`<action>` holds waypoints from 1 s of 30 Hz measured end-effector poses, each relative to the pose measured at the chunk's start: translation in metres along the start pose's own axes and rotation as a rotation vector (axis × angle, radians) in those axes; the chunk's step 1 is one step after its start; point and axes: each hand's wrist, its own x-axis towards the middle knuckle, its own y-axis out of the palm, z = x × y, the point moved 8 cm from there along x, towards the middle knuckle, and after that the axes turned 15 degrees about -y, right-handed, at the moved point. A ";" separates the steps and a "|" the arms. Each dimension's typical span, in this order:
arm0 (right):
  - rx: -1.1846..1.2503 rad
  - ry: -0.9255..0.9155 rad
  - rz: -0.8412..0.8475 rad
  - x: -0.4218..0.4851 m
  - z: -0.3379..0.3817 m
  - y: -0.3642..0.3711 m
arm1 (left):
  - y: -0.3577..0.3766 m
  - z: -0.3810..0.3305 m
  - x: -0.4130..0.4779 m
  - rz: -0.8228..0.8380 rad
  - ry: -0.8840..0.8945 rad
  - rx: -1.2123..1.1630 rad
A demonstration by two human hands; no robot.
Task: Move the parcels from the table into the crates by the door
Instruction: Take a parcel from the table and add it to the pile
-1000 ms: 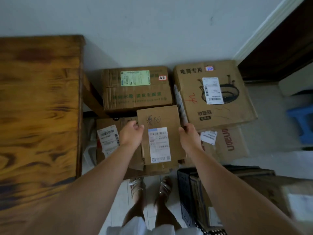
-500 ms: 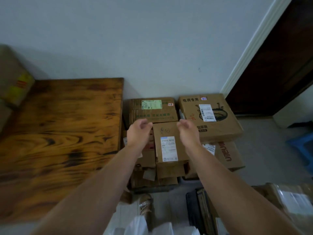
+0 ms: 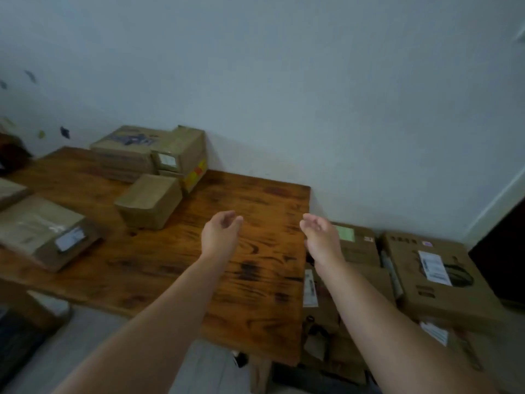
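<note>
**A:** What are the hands doing?

**B:** The left hand [image 3: 220,233] and the right hand [image 3: 319,234] are both empty, fingers loosely spread and curled, palms facing each other above the brown wooden table [image 3: 176,260].

**A:** Where are the parcels?

**B:** On the table at ten o'clock from the left hand sits a small plain cardboard box [image 3: 149,200]. Behind it, against the pale wall [image 3: 284,81], is a blurred stack of cardboard boxes [image 3: 153,155]. At nine o'clock lies a flat labelled cardboard parcel [image 3: 42,233], cut off by the frame. At three o'clock from the right hand, below the table edge, brown cartons with white labels [image 3: 431,277] are piled; what holds them is hidden.
</note>
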 end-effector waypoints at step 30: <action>0.092 0.021 0.202 0.139 0.068 0.473 | -0.343 -0.023 0.346 -0.186 -0.028 -0.010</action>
